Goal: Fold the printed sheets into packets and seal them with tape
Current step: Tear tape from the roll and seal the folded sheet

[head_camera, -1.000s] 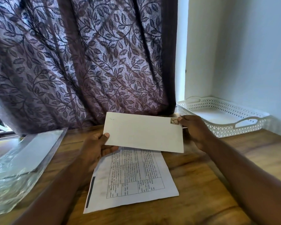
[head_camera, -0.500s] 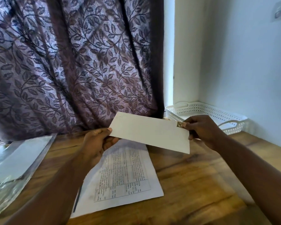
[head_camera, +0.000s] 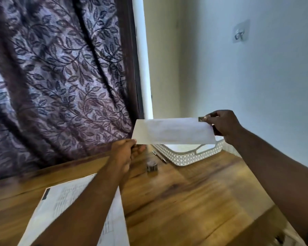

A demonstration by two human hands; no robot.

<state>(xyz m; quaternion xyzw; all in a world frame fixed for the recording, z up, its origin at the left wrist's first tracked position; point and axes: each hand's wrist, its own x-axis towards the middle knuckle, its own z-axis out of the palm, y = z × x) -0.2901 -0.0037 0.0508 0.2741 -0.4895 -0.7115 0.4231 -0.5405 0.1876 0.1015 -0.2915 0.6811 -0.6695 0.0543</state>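
We held one folded white paper packet [head_camera: 172, 131] aloft near one white perforated plastic tray [head_camera: 188, 155], left grip [head_camera: 124, 151] pinching its left corner, right grip [head_camera: 222, 126] its right corner; one printed sheet [head_camera: 60, 197] lay near-left.

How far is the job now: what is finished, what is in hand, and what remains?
Done: one white folded paper packet is made; whether tape seals it is unclear. In hand: the left hand and right hand pinch its opposite corners, holding it near the white perforated plastic tray. Left: one flat printed sheet lies unfolded on the brown wooden table; a small grey roll, probably tape, stands nearby.
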